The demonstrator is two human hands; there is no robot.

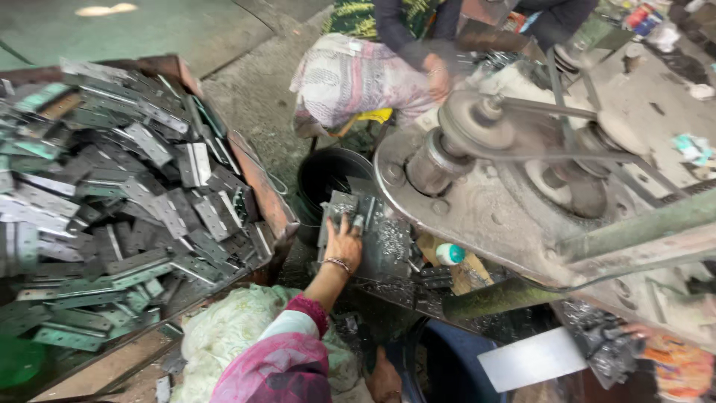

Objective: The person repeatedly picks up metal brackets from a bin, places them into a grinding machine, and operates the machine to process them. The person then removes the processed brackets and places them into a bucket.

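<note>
On machine bed: left hand (344, 240) grips hinge plates (341, 207).

The left arm wears a pink and magenta sleeve (287, 351) with a pale band, and a thin beaded bracelet (338, 263) circles the wrist.

One heap of grey metal hinges (127, 201), too many to count, in one rusty tray (261, 186) at left. One black bucket (328, 175) in the middle, one blue tub (447, 366) near. One belt-driven machine (507, 179) at right. Two people: one sleeve near, one seated far.
</note>
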